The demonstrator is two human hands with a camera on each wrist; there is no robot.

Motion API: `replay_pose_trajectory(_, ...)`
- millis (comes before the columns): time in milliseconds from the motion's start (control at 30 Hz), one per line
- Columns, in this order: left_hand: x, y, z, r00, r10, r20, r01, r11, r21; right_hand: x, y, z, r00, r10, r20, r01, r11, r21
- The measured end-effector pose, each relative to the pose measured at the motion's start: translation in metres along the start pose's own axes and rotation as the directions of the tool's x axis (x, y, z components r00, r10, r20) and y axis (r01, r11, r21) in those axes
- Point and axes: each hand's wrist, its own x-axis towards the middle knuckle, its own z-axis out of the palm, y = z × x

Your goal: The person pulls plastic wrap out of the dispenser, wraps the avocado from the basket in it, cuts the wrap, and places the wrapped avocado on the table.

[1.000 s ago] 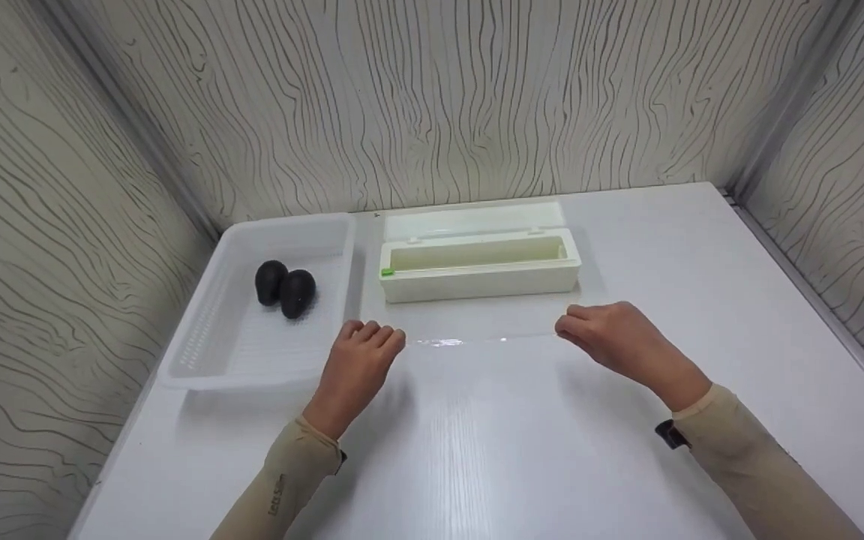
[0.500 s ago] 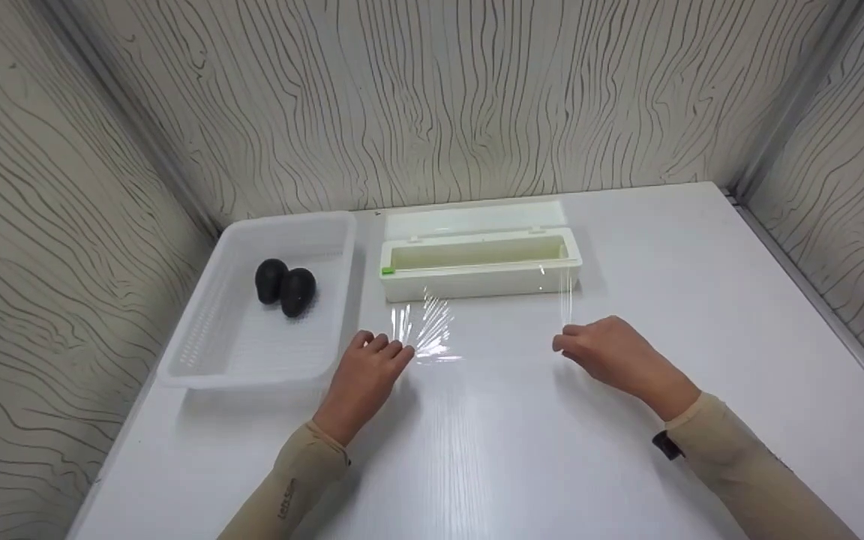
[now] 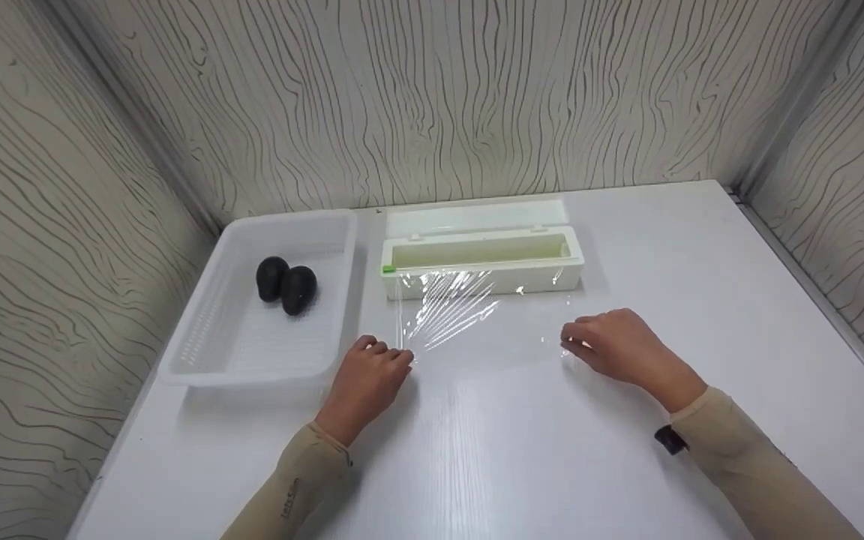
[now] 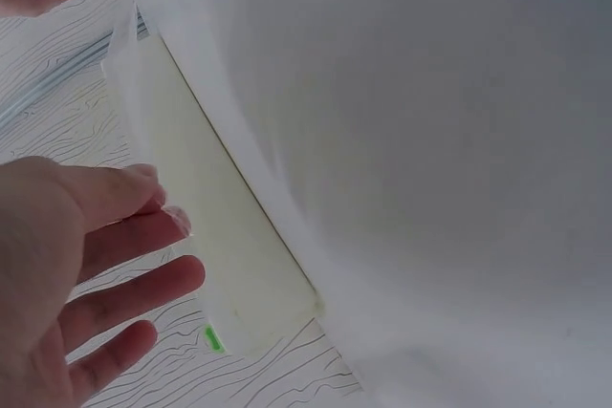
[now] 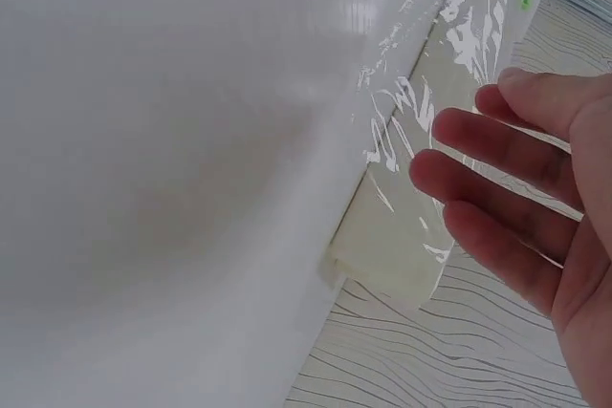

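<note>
A sheet of clear cling film (image 3: 469, 322) stretches from the front of the long white dispenser box (image 3: 573, 246) toward me, above the table. My left hand (image 3: 368, 386) pinches the film's near left corner between thumb and index finger; the other fingers are spread in the left wrist view. At the near right corner, my right hand (image 3: 623, 349) pinches the film with thumb and index finger. Bright creases run through the film (image 5: 397, 121) in the right wrist view. The dispenser's lid (image 3: 477, 215) is folded back behind it, and a green slider (image 3: 388, 268) sits at its left end.
Left of the dispenser stands a white plastic basket (image 3: 192, 322) holding two dark, avocado-shaped fruits (image 3: 298, 290). Wood-patterned panels (image 3: 477, 97) rise behind the white table (image 3: 477, 465) and at both sides.
Both hands have come slightly toward me with the film's edge, the left most clearly. The film now spans visibly from the dispenser to the hands. Basket and dispenser stay in place.
</note>
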Motion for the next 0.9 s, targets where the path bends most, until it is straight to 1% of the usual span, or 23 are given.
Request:
replay_pose_trajectory(67, -0.001, 0.000, 0.000, 1.000, -0.001, 0.002, 0.001, 1.000, -0.004, 0.003, 0.005, -0.002, 0.998, 0.058, -0.020, -0.058, 0.998, 0.019)
replay_pose_trajectory(133, -0.001, 0.001, 0.000, 1.000, 0.005, 0.014, -0.005, 1.000, 0.005, 0.007, 0.011, -0.004, 0.989, 0.145, -0.003, -0.144, 0.988, 0.052)
replay_pose_trajectory(200, -0.001, 0.002, 0.000, 0.999, 0.014, 0.035, -0.015, 1.000, 0.019, 0.011, 0.016, -0.006, 0.969, 0.242, 0.044, -0.245, 0.965, 0.091)
replay_pose_trajectory(267, -0.001, 0.003, -0.001, 0.998, 0.019, 0.057, -0.021, 0.999, 0.038, 0.015, 0.021, -0.008, 0.941, 0.324, 0.095, -0.335, 0.933, 0.129)
replay_pose_trajectory(367, 0.000, 0.005, -0.001, 0.996, 0.012, 0.085, -0.017, 0.998, 0.058, 0.020, 0.027, -0.008, 0.905, 0.403, 0.139, -0.423, 0.888, 0.180)
replay_pose_trajectory(433, 0.000, 0.007, -0.002, 0.995, 0.001, 0.097, -0.007, 0.998, 0.061, 0.023, 0.031, -0.007, 0.887, 0.435, 0.154, -0.459, 0.865, 0.202)
replay_pose_trajectory(500, -0.001, 0.009, -0.004, 0.994, -0.007, 0.107, 0.002, 0.999, 0.044, 0.025, 0.034, -0.004, 0.873, 0.459, 0.168, -0.487, 0.845, 0.221)
replay_pose_trajectory(667, -0.002, 0.011, -0.005, 0.991, -0.031, 0.133, 0.038, 0.998, -0.046, 0.029, 0.043, 0.003, 0.847, 0.490, 0.207, -0.531, 0.798, 0.284)
replay_pose_trajectory(700, -0.002, 0.010, -0.004, 0.990, -0.035, 0.133, 0.044, 0.997, -0.062, 0.029, 0.045, 0.004, 0.842, 0.494, 0.217, -0.540, 0.785, 0.305)
replay_pose_trajectory(767, -0.001, 0.009, -0.004, 0.992, -0.046, 0.118, 0.058, 0.994, -0.093, 0.030, 0.048, 0.006, 0.829, 0.504, 0.244, -0.560, 0.753, 0.346)
replay_pose_trajectory(900, 0.005, 0.005, -0.003, 0.995, -0.087, 0.051, 0.094, 0.986, -0.140, 0.031, 0.053, 0.009, 0.810, 0.503, 0.302, -0.586, 0.676, 0.447)
